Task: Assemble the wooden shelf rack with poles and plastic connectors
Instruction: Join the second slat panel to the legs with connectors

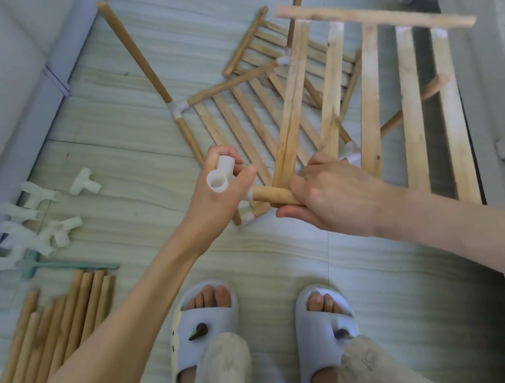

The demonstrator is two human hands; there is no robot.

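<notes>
Above the floor before my slippers, my left hand [226, 191] grips a white plastic connector [222, 179] pressed against the rail end [272, 196] of the slatted shelf panel [370, 108] that my right hand [333, 194] clasps, so I would line socket and rail up straight, then push firmly.

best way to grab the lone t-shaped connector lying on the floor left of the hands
Take the white T connector by its straight crossbar, coming down from above with fingers on its two long sides. It lies flat on the floor with its stub jutting sideways, and sits apart from the connector pile, so nothing crowds it.
</notes>
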